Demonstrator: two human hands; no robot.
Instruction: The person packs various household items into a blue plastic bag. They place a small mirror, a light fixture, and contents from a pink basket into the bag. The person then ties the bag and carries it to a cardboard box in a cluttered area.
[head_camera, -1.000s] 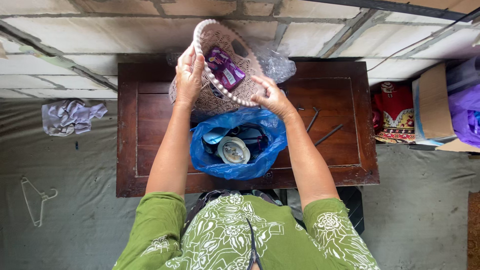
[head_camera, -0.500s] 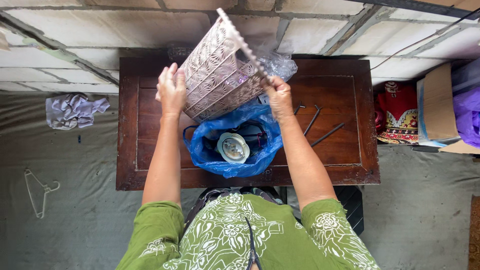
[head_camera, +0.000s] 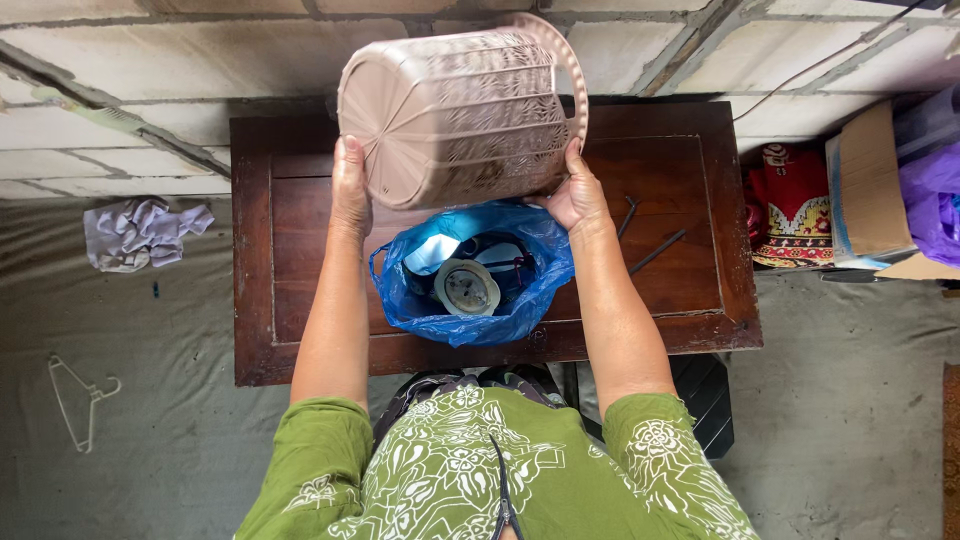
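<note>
Both hands — left hand (head_camera: 350, 190), right hand (head_camera: 575, 195) — close a firm grip on the upturned basket (head_camera: 455, 110); tipped off-centre, its contents may miss the blue bag (head_camera: 470, 275) — scattering across the worktop (head_camera: 700, 200).

**One head-worn camera, looking straight down**

There is a single view – a camera worn on the person's head, aimed almost vertically down over the chest and both forearms. It faces the dark wooden table (head_camera: 700, 260) directly in front of the body, with a block wall (head_camera: 150, 60) along the top edge of the frame. The table fills the middle at close range – near enough to show the whole tabletop and a strip of grey floor (head_camera: 150, 480) on either side. No second view overlaps it.
</note>
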